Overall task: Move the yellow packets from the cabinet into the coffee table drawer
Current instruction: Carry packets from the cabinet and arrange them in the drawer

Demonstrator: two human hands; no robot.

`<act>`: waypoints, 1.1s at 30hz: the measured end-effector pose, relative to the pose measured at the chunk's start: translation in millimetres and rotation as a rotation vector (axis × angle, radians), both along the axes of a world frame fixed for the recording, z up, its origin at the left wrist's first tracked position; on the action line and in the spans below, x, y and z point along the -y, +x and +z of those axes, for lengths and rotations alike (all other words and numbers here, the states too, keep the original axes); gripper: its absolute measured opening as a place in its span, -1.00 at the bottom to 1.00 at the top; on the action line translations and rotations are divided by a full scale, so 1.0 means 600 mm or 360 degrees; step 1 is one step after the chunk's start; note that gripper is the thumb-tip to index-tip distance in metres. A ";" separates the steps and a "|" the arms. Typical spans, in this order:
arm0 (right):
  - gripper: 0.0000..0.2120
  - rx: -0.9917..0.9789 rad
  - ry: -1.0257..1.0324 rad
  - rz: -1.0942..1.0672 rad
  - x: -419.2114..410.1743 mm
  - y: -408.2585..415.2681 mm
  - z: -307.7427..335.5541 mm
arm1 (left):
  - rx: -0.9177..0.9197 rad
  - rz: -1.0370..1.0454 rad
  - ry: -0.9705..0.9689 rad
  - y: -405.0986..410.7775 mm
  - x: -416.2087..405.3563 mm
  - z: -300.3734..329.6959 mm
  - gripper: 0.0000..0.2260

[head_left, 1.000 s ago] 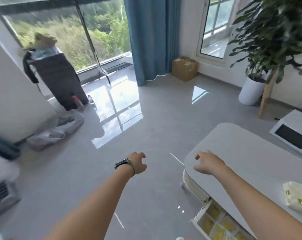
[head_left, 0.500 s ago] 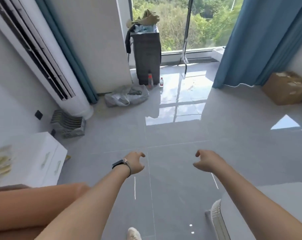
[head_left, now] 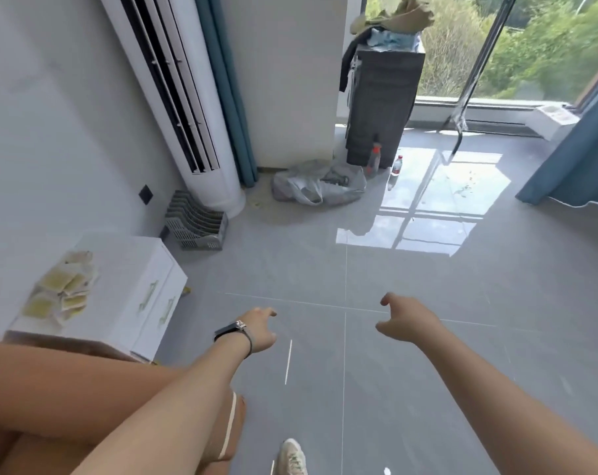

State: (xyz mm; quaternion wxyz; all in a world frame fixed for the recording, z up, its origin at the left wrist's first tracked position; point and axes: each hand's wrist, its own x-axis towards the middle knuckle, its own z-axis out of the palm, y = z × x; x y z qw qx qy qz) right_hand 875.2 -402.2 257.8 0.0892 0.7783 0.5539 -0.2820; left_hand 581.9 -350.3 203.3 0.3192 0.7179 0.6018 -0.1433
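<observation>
**Empty hands out front, packets waiting on the cabinet**

Both arms are stretched forward over the grey tiled floor [head_left: 427, 337]; the left hand [head_left: 258, 329], a dark watch [head_left: 231, 329] on its wrist, shows a loose grip with fingers slightly curled and nothing in it; the right hand [head_left: 405, 323] is the same, relaxed, half-curled, empty; over on the left, the yellow packets [head_left: 63, 293] lie in a messy overlapping heap on the top surface of the white cabinet [head_left: 147, 286], well apart from either hand; the coffee table drawer is out of view, so where it sits from here can't be told; my read is that this is the reach-for-more stage, with a fair pile left to shift; the risks: that heap is loose and slippery-looking, so a hurried grab could scatter packets off the cabinet edge onto the floor; a bent knee [head_left: 102, 389] sits low between body and cabinet, and could get in the left arm's way; the glossy tiles under the sneaker [head_left: 292, 455] look slick enough to make a quick turn chancy
</observation>
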 end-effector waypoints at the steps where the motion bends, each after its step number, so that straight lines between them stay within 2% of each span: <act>1: -0.47 0.0000 -0.0002 0.0020 -0.025 -0.018 0.001 | 0.0003 0.0024 -0.0009 -0.019 -0.021 -0.001 -0.50; 13: -0.47 0.0111 -0.0070 0.0424 -0.356 -0.198 -0.021 | 0.0083 0.0470 -0.0123 -0.227 -0.212 -0.054 -0.52; 18: -0.47 0.0108 -0.0048 0.0683 -0.550 -0.282 -0.040 | 0.0019 0.0711 -0.0254 -0.335 -0.308 -0.078 -0.50; 22: -0.48 0.0224 -0.0016 0.0937 -0.706 -0.357 -0.024 | 0.0008 0.0948 -0.0182 -0.409 -0.377 -0.067 -0.52; 27: -0.49 0.0249 -0.0043 0.1253 -0.829 -0.496 -0.022 | 0.0091 0.1187 -0.0205 -0.466 -0.424 -0.063 -0.54; 33: -0.48 0.0182 -0.0120 0.1589 -0.892 -0.719 -0.043 | 0.0234 0.1549 -0.0229 -0.561 -0.426 -0.070 -0.48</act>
